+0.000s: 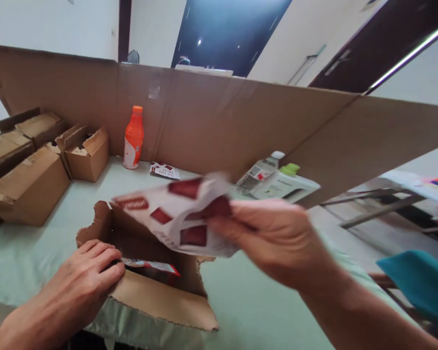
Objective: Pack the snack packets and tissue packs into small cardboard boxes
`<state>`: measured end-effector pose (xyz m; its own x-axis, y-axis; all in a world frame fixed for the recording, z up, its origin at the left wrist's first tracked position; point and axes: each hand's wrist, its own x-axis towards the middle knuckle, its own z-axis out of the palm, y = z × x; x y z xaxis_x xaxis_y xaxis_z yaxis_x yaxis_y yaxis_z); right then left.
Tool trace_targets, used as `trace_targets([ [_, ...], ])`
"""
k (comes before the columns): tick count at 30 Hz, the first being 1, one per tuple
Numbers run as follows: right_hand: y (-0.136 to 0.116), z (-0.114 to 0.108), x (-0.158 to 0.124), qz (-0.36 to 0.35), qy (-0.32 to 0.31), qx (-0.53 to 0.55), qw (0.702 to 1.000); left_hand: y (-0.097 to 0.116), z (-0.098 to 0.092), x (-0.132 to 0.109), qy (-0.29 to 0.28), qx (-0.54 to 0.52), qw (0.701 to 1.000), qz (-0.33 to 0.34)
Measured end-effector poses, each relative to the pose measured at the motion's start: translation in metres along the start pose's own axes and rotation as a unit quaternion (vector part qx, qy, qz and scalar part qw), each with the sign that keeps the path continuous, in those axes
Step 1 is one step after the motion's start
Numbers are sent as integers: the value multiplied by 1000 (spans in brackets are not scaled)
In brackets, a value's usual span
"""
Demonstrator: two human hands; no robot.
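An opened cardboard box [164,299] stands near the table's front edge, its near flap folded outward. My left hand [91,270] is closed over the box's left near edge, fingers curled inside. Within the box lies a flat packet with a red edge [160,266], partly hidden. My right hand [273,238] pinches a white packet with dark red squares [182,214], slightly blurred, and holds it tilted above the box opening. Part of the box's far side is hidden behind this packet.
Several cardboard boxes [40,187] stand at the left. An orange bottle [133,138], a small printed packet [164,170], a clear bottle [257,172] and a white jug with a green cap [282,184] are near the cardboard wall [204,121]. A teal chair [419,282] is at right.
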<state>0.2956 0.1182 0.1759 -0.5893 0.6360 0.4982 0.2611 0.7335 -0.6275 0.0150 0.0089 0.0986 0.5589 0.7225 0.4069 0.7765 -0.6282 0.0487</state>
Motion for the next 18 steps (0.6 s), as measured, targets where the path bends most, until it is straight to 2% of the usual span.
trace_targets([
  [2, -5, 20, 0, -9, -130, -83, 988, 4, -3, -1, 14, 21, 1000, 0],
  [5, 2, 56, 1, 50, -281, -219, 933, 9, -5, -5, 51, 41, 998, -24],
  [7, 8, 76, 0, 80, -344, -238, 905, 10, -3, -8, 69, 33, 996, -35],
  [10, 12, 81, -4, 59, -387, -163, 906, 8, 5, -12, 92, 25, 994, -46],
  [12, 9, 66, -6, 31, -355, -109, 928, 6, 10, -13, 94, 22, 994, -41],
  [13, 9, 55, -6, 23, -310, -91, 946, 4, 11, -12, 92, 17, 995, -33],
  [14, 11, 42, -5, 20, -242, -79, 967, 2, 12, -12, 90, 10, 996, -24],
  [16, 23, 19, 2, 28, -70, -74, 994, -2, 14, -12, 101, -4, 995, -16],
  [18, 53, 4, 16, 57, 66, -95, 992, -7, 18, -15, 110, -10, 994, -19],
])
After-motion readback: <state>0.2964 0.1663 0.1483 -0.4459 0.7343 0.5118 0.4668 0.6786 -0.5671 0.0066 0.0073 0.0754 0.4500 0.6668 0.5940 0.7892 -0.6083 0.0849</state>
